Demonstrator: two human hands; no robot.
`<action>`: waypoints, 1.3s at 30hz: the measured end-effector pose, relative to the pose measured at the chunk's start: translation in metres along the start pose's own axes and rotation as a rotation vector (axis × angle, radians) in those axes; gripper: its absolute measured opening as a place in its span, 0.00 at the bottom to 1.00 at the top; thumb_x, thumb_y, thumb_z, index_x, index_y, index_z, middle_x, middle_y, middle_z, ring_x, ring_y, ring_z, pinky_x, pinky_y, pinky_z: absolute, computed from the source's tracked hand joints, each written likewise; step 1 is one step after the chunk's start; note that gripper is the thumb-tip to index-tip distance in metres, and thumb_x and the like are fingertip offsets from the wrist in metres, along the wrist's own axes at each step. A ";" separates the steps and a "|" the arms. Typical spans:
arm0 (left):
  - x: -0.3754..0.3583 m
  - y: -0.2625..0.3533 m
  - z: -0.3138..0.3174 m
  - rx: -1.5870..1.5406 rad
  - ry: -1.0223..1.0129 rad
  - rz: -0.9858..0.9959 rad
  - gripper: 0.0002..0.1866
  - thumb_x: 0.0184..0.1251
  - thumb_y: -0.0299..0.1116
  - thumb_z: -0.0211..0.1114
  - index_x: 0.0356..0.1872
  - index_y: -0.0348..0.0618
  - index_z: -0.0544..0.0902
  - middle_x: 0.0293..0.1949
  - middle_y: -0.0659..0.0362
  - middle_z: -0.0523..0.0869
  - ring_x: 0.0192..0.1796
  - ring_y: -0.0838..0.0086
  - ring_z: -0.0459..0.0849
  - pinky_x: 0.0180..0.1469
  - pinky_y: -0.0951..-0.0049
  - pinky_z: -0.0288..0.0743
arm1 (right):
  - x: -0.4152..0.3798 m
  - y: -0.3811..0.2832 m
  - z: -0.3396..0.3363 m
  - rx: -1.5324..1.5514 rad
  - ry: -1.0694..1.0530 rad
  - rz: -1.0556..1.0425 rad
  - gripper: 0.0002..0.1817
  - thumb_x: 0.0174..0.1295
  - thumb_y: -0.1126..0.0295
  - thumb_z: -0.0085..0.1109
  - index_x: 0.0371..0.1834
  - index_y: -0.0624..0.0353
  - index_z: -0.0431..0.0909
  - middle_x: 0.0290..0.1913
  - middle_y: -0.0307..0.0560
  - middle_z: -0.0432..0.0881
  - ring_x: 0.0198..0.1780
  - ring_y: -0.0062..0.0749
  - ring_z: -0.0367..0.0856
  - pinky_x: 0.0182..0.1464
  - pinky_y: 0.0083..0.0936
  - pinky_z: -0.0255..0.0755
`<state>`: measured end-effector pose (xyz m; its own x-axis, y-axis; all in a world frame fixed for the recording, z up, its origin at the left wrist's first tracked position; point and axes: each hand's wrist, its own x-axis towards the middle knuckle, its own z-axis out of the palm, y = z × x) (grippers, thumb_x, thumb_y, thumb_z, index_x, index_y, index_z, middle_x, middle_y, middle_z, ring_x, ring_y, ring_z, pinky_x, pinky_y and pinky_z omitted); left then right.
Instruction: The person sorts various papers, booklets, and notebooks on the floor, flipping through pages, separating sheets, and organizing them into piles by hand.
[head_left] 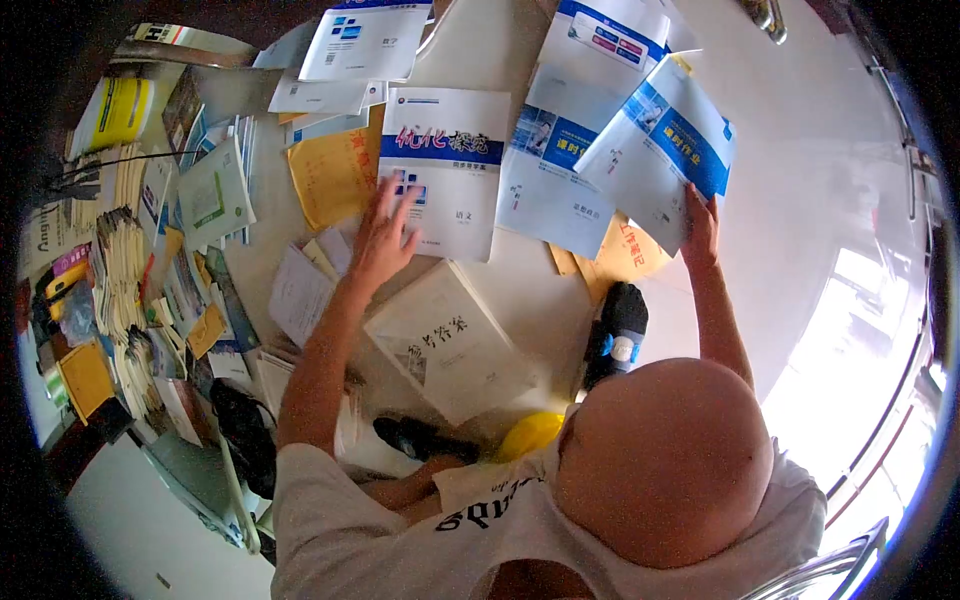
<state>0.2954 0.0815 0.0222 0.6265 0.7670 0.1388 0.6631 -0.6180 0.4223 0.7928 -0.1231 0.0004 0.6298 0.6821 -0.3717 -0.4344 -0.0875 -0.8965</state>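
Observation:
My left hand lies with its fingers spread over the lower left edge of a white booklet with a dark blue band and red lettering. On the right, my right hand grips the lower right edge of a blue and white booklet, which is tilted. This booklet partly covers a similar light blue booklet on the floor. Beneath them, brown envelopes stick out. Another yellow-brown envelope lies left of the white booklet.
A thick white book lies on the floor below the booklets. Stacks of books and papers stand along the left. More booklets are at the top. A dark shoe is near my right arm, and a yellow object lies lower down.

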 end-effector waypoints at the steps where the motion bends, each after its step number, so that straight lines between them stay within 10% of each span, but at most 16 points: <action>1: 0.005 0.004 -0.015 0.044 -0.258 0.084 0.44 0.53 0.31 0.70 0.73 0.48 0.59 0.76 0.50 0.55 0.76 0.48 0.54 0.74 0.47 0.53 | 0.002 0.001 -0.002 -0.063 0.014 -0.013 0.19 0.69 0.66 0.59 0.60 0.58 0.71 0.51 0.46 0.81 0.50 0.32 0.80 0.52 0.30 0.76; 3: 0.009 0.002 -0.035 0.136 -0.596 0.172 0.47 0.54 0.32 0.70 0.76 0.59 0.57 0.79 0.55 0.46 0.79 0.49 0.47 0.78 0.49 0.48 | 0.000 -0.004 -0.001 -0.047 0.024 0.016 0.18 0.69 0.66 0.58 0.60 0.58 0.72 0.51 0.46 0.81 0.50 0.32 0.80 0.51 0.30 0.76; 7: 0.002 -0.002 -0.021 0.085 -0.507 0.206 0.47 0.52 0.30 0.71 0.76 0.56 0.59 0.80 0.54 0.44 0.78 0.45 0.48 0.77 0.52 0.52 | -0.011 -0.009 0.006 -0.076 -0.002 0.019 0.20 0.70 0.65 0.58 0.61 0.58 0.72 0.51 0.44 0.81 0.49 0.31 0.79 0.51 0.30 0.75; 14: -0.019 -0.007 0.001 0.281 -0.176 0.437 0.25 0.66 0.32 0.63 0.65 0.46 0.73 0.60 0.47 0.79 0.61 0.58 0.80 0.67 0.61 0.73 | -0.022 0.011 0.023 -0.270 -0.205 -0.001 0.20 0.69 0.65 0.57 0.61 0.59 0.73 0.48 0.38 0.80 0.46 0.26 0.76 0.49 0.25 0.72; 19: -0.052 -0.062 -0.004 -0.320 -0.242 -0.362 0.14 0.72 0.29 0.58 0.54 0.34 0.75 0.46 0.46 0.85 0.42 0.57 0.89 0.51 0.66 0.85 | -0.008 0.031 0.022 -0.757 -0.031 -0.060 0.15 0.67 0.68 0.58 0.55 0.61 0.75 0.43 0.47 0.82 0.43 0.27 0.78 0.43 0.27 0.74; 20: -0.057 -0.066 -0.003 -0.316 -0.242 -0.367 0.14 0.72 0.29 0.58 0.54 0.34 0.75 0.46 0.46 0.85 0.42 0.57 0.89 0.51 0.66 0.85 | -0.005 0.025 0.025 -0.927 0.125 -0.026 0.13 0.67 0.71 0.57 0.53 0.61 0.75 0.42 0.52 0.82 0.42 0.31 0.80 0.40 0.30 0.76; 22: -0.051 -0.052 -0.014 -0.890 0.126 -0.604 0.12 0.76 0.29 0.54 0.53 0.32 0.74 0.46 0.48 0.85 0.43 0.62 0.88 0.47 0.65 0.87 | -0.014 0.004 0.046 -1.128 0.166 -0.603 0.12 0.66 0.74 0.56 0.52 0.60 0.75 0.45 0.53 0.80 0.45 0.40 0.81 0.40 0.33 0.76; 27: -0.077 -0.058 0.013 -1.061 0.145 -0.636 0.13 0.75 0.25 0.54 0.55 0.31 0.72 0.49 0.50 0.83 0.47 0.69 0.86 0.48 0.66 0.87 | -0.010 0.005 0.126 -0.942 -0.185 -0.791 0.09 0.63 0.79 0.55 0.46 0.60 0.77 0.48 0.52 0.79 0.49 0.41 0.79 0.44 0.28 0.77; 34: -0.074 -0.044 0.012 -1.092 0.208 -0.652 0.17 0.73 0.30 0.59 0.57 0.31 0.71 0.50 0.49 0.83 0.48 0.61 0.86 0.50 0.58 0.86 | -0.007 0.084 0.264 -0.198 -0.615 0.307 0.17 0.68 0.71 0.55 0.59 0.64 0.72 0.54 0.50 0.79 0.55 0.39 0.80 0.55 0.35 0.79; 39: -0.074 -0.040 0.008 -1.019 0.159 -0.652 0.21 0.73 0.31 0.58 0.61 0.31 0.67 0.55 0.46 0.79 0.51 0.58 0.85 0.52 0.56 0.85 | -0.017 0.111 0.287 0.090 -0.649 0.374 0.30 0.65 0.57 0.61 0.62 0.68 0.67 0.57 0.55 0.77 0.59 0.38 0.77 0.63 0.36 0.73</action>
<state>0.2256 0.0481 -0.0124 0.1916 0.9397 -0.2833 0.1647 0.2538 0.9531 0.5495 0.0639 -0.0239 -0.0644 0.9116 -0.4059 -0.6130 -0.3571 -0.7048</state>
